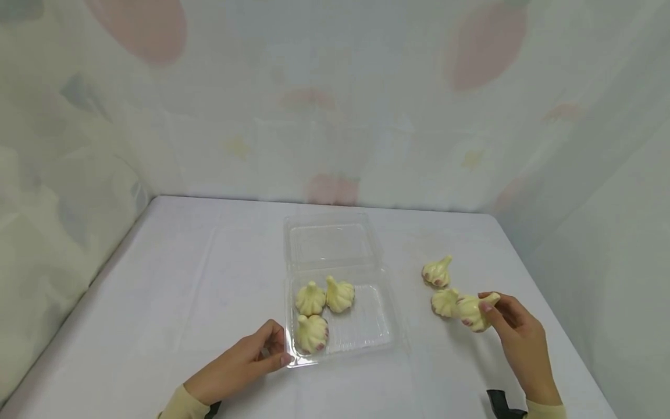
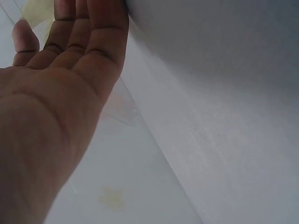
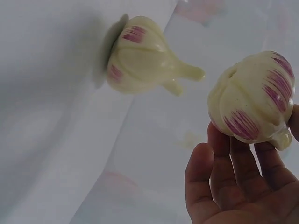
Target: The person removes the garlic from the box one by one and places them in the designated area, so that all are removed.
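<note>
My right hand (image 1: 523,337) pinches a garlic bulb (image 1: 471,312) by its stem end, between thumb and fingers. In the right wrist view this bulb (image 3: 254,100) shows purple streaks. In the head view it overlaps a second garlic bulb (image 1: 444,302) on the table; a third garlic bulb (image 1: 437,272) lies just behind. My left hand (image 1: 243,361) holds the left front corner of a clear plastic container (image 1: 366,317), thumb at its front corner and fingers along its left side. Three garlic bulbs (image 1: 311,334) sit in the container's left half.
The container's hinged lid (image 1: 332,241) lies folded back, away from me. A white cloth covers the table (image 1: 209,279). Patterned curtains (image 1: 324,105) hang behind it and along both sides.
</note>
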Tool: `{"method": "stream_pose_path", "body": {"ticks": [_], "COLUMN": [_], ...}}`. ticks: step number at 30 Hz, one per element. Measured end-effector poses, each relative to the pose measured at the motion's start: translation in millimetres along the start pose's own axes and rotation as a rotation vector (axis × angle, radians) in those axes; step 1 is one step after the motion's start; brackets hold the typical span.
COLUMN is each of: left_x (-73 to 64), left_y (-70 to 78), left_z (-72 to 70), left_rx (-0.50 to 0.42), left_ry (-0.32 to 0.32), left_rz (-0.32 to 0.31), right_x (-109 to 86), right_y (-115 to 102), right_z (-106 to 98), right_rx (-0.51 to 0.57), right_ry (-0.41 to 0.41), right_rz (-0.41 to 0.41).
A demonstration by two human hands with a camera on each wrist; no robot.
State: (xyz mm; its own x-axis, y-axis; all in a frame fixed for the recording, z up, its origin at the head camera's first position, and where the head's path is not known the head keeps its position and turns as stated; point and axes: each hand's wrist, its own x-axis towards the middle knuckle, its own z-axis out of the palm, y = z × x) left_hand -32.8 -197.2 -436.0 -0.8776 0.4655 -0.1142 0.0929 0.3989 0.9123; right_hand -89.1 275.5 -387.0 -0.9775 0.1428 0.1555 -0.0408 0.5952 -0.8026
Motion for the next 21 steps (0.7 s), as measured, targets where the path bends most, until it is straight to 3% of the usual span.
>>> {"method": "stream_pose_path", "body": {"ticks": [12, 21], "left_x": [-0.8, -1.4], "left_y": [-0.2, 0.3], "left_z": [1.5, 2.5], "left_rx": [0.001, 0.027], "left_ry": [-0.018, -0.009], "left_rz": [-0.021, -0.008], "right_x": [-9.1, -9.7], "right_y": [16.2, 23.7], "right_z": [3.7, 11.0], "right_rx": [-0.008, -0.172], "right_ry": [-0.024, -0.069], "right_rz": [0.078, 0.086]}}
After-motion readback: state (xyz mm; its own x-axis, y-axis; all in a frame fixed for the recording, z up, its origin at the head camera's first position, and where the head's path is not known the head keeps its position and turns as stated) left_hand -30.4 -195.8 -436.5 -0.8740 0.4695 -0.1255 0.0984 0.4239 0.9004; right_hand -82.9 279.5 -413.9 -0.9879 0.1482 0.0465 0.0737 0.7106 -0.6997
